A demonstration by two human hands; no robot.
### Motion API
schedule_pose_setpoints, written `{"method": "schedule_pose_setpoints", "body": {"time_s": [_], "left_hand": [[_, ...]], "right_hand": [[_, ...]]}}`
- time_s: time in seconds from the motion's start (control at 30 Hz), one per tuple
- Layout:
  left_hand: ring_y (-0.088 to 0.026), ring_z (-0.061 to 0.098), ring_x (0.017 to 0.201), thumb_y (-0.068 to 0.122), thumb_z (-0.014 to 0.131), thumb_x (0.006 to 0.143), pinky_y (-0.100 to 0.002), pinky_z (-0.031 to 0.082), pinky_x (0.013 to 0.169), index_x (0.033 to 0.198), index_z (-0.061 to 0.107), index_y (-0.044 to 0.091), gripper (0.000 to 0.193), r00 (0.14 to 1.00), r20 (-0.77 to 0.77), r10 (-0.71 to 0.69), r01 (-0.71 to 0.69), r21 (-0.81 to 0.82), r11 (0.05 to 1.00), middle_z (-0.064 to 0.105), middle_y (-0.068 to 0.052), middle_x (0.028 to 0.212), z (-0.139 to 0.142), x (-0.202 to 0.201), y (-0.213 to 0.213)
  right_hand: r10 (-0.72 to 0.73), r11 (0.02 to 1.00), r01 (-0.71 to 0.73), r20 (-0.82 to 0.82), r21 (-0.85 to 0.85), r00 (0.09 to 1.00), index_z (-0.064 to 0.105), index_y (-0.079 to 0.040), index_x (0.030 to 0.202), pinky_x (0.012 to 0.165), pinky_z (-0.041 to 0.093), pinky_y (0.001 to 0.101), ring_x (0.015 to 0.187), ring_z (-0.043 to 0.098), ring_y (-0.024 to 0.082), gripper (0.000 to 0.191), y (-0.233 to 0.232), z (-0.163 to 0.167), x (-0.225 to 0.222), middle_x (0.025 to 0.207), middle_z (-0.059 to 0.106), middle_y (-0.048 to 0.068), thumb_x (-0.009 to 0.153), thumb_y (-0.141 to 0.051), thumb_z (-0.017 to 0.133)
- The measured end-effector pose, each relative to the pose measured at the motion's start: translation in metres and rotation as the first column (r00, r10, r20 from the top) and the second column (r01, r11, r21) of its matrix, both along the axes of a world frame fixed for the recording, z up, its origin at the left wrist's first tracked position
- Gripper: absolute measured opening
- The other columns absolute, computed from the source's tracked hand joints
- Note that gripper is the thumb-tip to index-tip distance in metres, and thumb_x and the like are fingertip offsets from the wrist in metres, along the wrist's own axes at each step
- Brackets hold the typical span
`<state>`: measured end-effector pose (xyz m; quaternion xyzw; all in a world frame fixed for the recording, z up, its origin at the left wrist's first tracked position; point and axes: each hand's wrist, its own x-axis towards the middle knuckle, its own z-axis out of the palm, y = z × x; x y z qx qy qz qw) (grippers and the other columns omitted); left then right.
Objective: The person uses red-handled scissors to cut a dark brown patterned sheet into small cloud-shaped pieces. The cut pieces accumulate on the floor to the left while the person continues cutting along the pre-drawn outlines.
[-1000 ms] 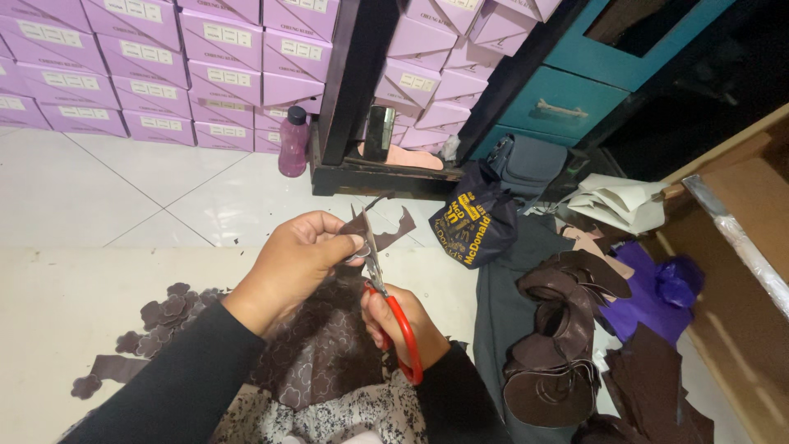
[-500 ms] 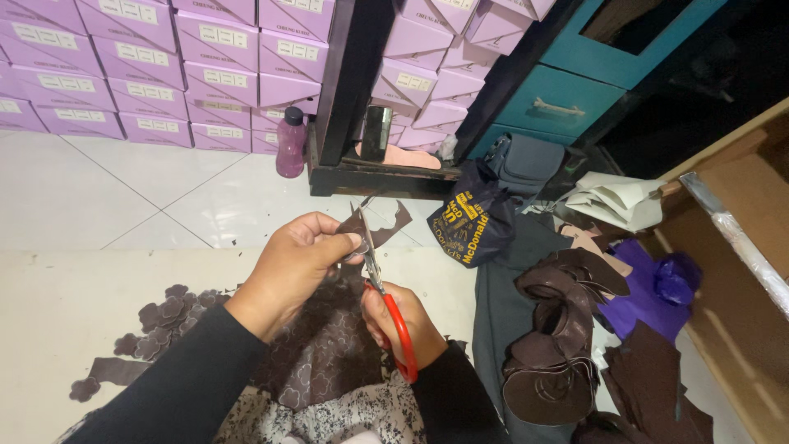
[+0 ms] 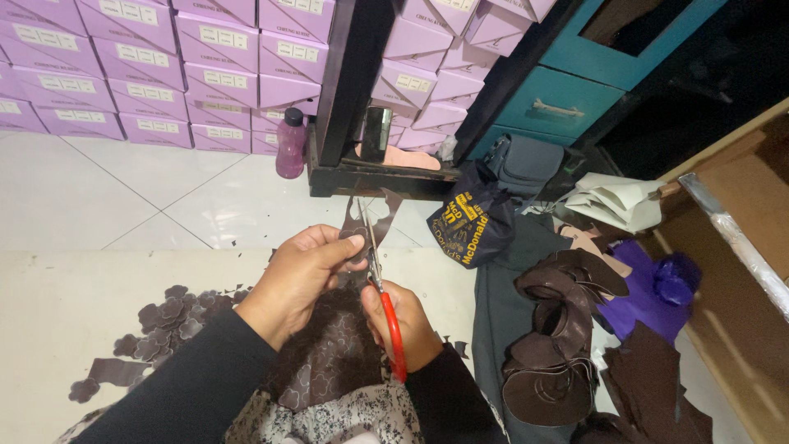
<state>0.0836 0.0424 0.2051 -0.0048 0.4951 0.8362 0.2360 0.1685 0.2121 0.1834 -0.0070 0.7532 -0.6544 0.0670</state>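
Both hands work above the lap: left hand pinches the brown leather sheet taut, so red-handled scissors, gripped by right hand, can bite its edge.

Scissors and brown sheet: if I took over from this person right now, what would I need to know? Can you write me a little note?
Left hand: pinches the brown sheet near its top edge and holds it up.
Right hand: grips the red-handled scissors, blades pointing up into the sheet beside the left thumb.
The sheet hangs down over the lap, stamped with flower-like outlines.
Done: a pile of cut brown shapes lies on the floor to the left.
Left: most outlines on the sheet look uncut.
Nearby: curved brown pieces stacked to the right and a purple bottle ahead.
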Motion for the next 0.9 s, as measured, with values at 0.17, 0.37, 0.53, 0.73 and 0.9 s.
{"method": "schedule_pose_setpoints", "body": {"time_s": [0.17, 0.37, 0.53, 0.73, 0.9], "left_hand": [[-0.006, 0.06, 0.064, 0.018, 0.072, 0.092, -0.019, 0.04, 0.051, 0.089, 0.062, 0.007, 0.015, 1.0, -0.011, 0.017, -0.016, 0.039, 0.999, 0.072, -0.005, 0.078, -0.006, 0.0, 0.007], [-0.007, 0.062, 0.065, 0.015, 0.071, 0.091, -0.019, 0.041, 0.052, 0.089, 0.063, 0.006, 0.012, 1.0, 0.003, 0.001, -0.001, 0.042, 0.999, 0.071, -0.005, 0.079, -0.003, -0.002, 0.002], [-0.007, 0.057, 0.062, 0.012, 0.072, 0.09, -0.02, 0.04, 0.051, 0.089, 0.063, 0.004, 0.012, 1.0, -0.016, -0.015, 0.016, 0.063, 0.998, 0.07, -0.006, 0.078, 0.005, -0.005, -0.006], [-0.007, 0.055, 0.059, 0.012, 0.073, 0.087, -0.02, 0.038, 0.049, 0.088, 0.064, 0.006, 0.011, 0.999, -0.04, -0.006, 0.005, -0.011, 1.0, 0.07, -0.004, 0.077, 0.013, -0.004, -0.013], [-0.006, 0.052, 0.058, 0.019, 0.073, 0.089, -0.02, 0.04, 0.052, 0.087, 0.07, 0.007, 0.012, 0.996, -0.074, 0.041, -0.046, -0.067, 0.997, 0.067, 0.002, 0.075, 0.015, -0.003, -0.014]], "right_hand": [[-0.047, 0.998, 0.048, -0.008, 0.03, 0.999, 0.053, -0.01, 0.08, 0.042, 0.03, 0.0236, 0.045, 0.039, 0.005, 0.041, -0.004, 0.002, 0.001, 0.056, 0.044, -0.006, 0.104, -0.043, 0.053], [0.014, 0.999, -0.013, -0.011, 0.045, 1.0, 0.051, -0.01, 0.078, 0.043, 0.033, 0.0232, 0.047, 0.041, 0.005, 0.044, 0.002, 0.01, 0.001, 0.057, 0.046, -0.006, 0.104, -0.045, 0.052], [0.018, 1.0, -0.018, 0.055, -0.013, 0.998, 0.052, -0.011, 0.079, 0.043, 0.031, 0.0233, 0.047, 0.039, 0.005, 0.042, 0.001, 0.014, 0.002, 0.058, 0.044, -0.007, 0.102, -0.046, 0.055], [0.055, 0.998, -0.055, 0.051, 0.004, 0.997, 0.053, -0.01, 0.08, 0.044, 0.029, 0.0235, 0.048, 0.037, 0.004, 0.042, 0.006, 0.016, 0.003, 0.059, 0.042, -0.007, 0.103, -0.045, 0.056], [0.05, 0.996, -0.052, 0.036, 0.067, 0.998, 0.054, -0.01, 0.078, 0.044, 0.03, 0.0243, 0.048, 0.039, 0.005, 0.043, 0.004, 0.016, 0.002, 0.058, 0.044, -0.007, 0.102, -0.046, 0.056]]}}
